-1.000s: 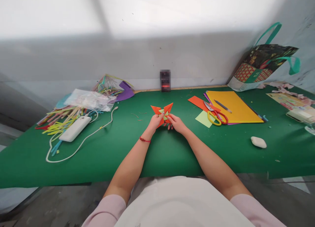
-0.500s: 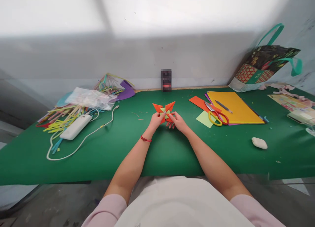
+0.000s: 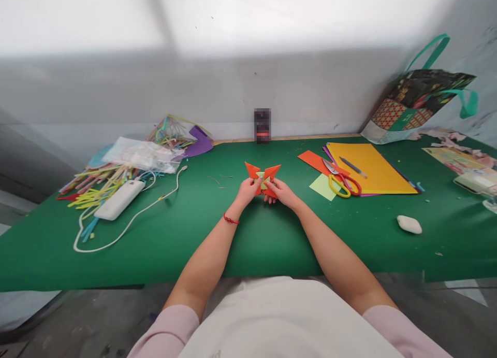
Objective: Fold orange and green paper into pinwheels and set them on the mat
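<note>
Between my two hands is a folded origami paper piece (image 3: 273, 172), orange with pointed flaps and a light green middle. My left hand (image 3: 247, 191) grips its left side, thumb on the green part. On the right side my right hand (image 3: 282, 192) pinches it, with some fingers curled underneath. The lower edge of the paper is partly hidden by my fingers. It is held over the green tabletop (image 3: 267, 239).
To the right lie scissors (image 3: 341, 184), an orange strip (image 3: 312, 161), a light green sheet (image 3: 324, 187), yellow paper (image 3: 380, 171), a pen (image 3: 352, 167) and a white case (image 3: 409, 224). At left are a white power bank (image 3: 119, 200) with cable and paper strips (image 3: 95, 187). A bag (image 3: 415, 104) stands back right.
The origami piece has shifted slightly to the right and turned a little in my hands. Both hands keep their hold on it.
</note>
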Demonstrator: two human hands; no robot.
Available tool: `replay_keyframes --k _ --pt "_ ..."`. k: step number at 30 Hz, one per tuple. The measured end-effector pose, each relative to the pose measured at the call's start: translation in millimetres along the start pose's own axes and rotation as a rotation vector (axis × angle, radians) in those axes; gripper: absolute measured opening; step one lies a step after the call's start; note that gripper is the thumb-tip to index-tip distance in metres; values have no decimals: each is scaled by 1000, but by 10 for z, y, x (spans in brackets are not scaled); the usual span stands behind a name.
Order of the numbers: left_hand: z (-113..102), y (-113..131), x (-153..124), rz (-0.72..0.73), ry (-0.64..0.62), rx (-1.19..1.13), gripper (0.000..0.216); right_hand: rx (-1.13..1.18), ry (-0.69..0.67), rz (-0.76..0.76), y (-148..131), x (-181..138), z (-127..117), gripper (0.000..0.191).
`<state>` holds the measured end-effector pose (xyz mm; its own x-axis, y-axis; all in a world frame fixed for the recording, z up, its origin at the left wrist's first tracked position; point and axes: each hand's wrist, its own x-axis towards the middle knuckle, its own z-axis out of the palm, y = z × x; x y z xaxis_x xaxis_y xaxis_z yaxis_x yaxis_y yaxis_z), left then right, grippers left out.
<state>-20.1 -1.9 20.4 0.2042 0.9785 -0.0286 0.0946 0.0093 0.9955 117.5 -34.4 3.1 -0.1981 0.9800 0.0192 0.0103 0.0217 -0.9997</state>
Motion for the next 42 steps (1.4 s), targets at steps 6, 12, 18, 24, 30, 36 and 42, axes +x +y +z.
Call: replay_keyframes --k 6,12,18,24,30,36,42 --pt "-18 8 11 -5 -44 -13 33 23 -23 -29 33 14 -28 40" --pt "-23 -16 12 -3 -150 -54 32 10 -13 -49 29 9 -22 42" --pt "-15 -34 5 -20 -213 -88 36 -7 0 -73 -12 -24 -20 40" --pt "-62 -27 37 -37 -247 -77 40 4 23 -57 -46 -33 5 44" --pt "-196 80 5 -16 -235 -119 46 77 186 -102 -50 11 -24 52" --pt "-129 53 15 -12 -226 -144 47 116 375 -140 -34 45 -72 52" --pt "18 2 -23 54 -320 -71 42 133 375 -164 -15 42 10 52"
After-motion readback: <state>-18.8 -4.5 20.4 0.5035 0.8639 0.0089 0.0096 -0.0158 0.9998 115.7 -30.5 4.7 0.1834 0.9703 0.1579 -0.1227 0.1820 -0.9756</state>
